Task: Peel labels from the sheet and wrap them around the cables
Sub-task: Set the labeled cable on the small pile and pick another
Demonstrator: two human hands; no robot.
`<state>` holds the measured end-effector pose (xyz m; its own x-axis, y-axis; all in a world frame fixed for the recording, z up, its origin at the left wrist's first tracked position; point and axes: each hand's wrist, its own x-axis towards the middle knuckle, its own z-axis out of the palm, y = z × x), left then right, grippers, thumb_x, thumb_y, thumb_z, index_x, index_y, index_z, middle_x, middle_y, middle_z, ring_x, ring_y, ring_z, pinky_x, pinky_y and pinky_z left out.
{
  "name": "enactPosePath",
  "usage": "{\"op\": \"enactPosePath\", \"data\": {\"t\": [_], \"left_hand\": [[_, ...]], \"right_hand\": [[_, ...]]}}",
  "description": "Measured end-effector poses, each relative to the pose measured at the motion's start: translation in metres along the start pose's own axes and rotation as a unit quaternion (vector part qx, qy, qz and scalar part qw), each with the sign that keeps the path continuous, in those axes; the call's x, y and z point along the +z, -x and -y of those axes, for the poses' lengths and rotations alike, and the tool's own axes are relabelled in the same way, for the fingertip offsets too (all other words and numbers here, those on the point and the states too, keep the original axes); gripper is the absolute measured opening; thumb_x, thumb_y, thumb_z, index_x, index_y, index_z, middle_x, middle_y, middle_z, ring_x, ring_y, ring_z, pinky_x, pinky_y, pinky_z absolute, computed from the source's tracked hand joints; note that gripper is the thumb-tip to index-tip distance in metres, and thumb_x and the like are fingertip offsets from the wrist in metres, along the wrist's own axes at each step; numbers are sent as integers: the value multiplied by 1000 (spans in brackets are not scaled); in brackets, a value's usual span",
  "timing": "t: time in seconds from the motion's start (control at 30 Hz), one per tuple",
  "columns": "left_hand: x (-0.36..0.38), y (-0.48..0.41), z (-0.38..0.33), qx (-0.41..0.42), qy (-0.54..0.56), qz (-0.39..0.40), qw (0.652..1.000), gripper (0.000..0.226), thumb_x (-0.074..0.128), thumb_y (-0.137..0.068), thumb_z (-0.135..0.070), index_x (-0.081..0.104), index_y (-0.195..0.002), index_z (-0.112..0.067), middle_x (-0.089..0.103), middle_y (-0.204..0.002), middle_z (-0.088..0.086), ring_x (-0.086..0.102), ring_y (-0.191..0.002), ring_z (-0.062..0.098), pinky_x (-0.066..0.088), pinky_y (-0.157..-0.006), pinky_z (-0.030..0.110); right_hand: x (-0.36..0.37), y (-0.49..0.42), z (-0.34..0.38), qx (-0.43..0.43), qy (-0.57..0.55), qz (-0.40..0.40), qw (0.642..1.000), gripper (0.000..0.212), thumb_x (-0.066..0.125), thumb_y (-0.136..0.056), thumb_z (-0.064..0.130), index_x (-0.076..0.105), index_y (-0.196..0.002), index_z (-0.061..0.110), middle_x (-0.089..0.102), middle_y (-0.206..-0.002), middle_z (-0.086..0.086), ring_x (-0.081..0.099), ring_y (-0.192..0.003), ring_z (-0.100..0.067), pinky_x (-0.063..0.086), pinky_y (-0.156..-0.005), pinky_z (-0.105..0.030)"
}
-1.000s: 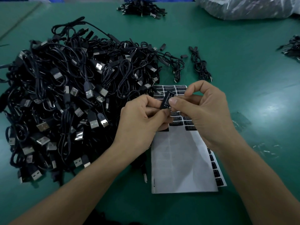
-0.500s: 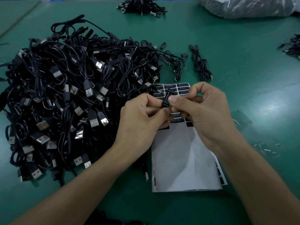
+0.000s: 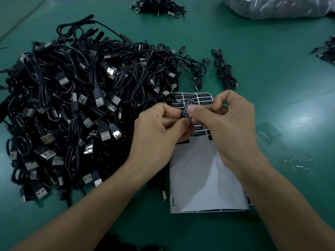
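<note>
Green bench point(image 3: 272, 73) carries it all. Big heap of black USB cables point(image 3: 81, 105) lies left of the label sheet point(image 3: 199, 178), its edge touching the sheet's far-left corner. Clear plastic bag point(image 3: 275, 6) sits far behind the sheet, to the right; contents can't tell. Sheet's near part is bare white backing, w/ black labels at its far end partly blocked by both hands. Left hand point(image 3: 157, 134) & right hand point(image 3: 230, 127) meet over the sheet's far half. Small cable bundle point(image 3: 224, 69) lies just behind the sheet. Clear scraps point(image 3: 268, 133) lie right of it. Label point(image 3: 186, 108), black w/ white print, is held above the sheet: both grips pinch it, thumb & forefinger pressed together. Can't tell if a cable is under it.
</note>
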<state>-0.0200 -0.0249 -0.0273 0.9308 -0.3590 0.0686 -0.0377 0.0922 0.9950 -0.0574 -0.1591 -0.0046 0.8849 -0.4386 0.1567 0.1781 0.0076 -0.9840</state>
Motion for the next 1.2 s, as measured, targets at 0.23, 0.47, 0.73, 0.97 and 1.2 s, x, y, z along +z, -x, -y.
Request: {"op": "enactPosePath", "data": {"t": [0.23, 0.47, 0.73, 0.97, 1.2], "left_hand": [[0, 0, 1, 1, 5, -3, 1000, 11, 74, -89, -8, 64, -93, -6, 78, -81, 5, 77, -81, 20, 61, -70, 28], [0, 1, 1, 5, 3, -3, 1000, 11, 74, -89, -7, 64, -93, -6, 78, -80, 5, 77, -80, 19, 61, -69, 27], [1, 2, 1, 26, -3, -4, 1000, 11, 74, -89, -6, 64, -89, -11, 78, -79, 4, 77, -79, 19, 61, -67, 27], [1, 3, 1, 35, -2, -3, 999, 12, 73, -89, -5, 65, -88, -12, 78, -81, 4, 77, -79, 20, 61, -68, 27], [2, 4, 1, 53, -3, 3, 999, 7, 71, -91, -3, 65, -92, -7, 79, -86, 6, 77, -83, 20, 61, -70, 29]], "right_hand": [[2, 1, -1, -13, 46, -23, 999, 42, 81, -73, 4, 42, -70, 19, 73, -66, -11, 71, -58, -16, 59, -67, -42], [0, 0, -4, -17, 76, -37, 996, 41, 82, -68, 13, 42, -67, 23, 75, -68, -6, 71, -61, -19, 60, -67, -44], [0, -1, -5, -18, 90, -45, 995, 41, 81, -65, 15, 41, -65, 24, 75, -68, -6, 73, -62, -23, 60, -67, -47], [0, -2, -7, -28, 103, -52, 993, 42, 82, -65, 17, 41, -64, 25, 75, -69, -6, 74, -66, -27, 61, -68, -52], [1, -1, -6, -32, 101, -54, 993, 42, 81, -65, 15, 40, -65, 23, 75, -67, -5, 75, -66, -23, 61, -70, -52]]}}
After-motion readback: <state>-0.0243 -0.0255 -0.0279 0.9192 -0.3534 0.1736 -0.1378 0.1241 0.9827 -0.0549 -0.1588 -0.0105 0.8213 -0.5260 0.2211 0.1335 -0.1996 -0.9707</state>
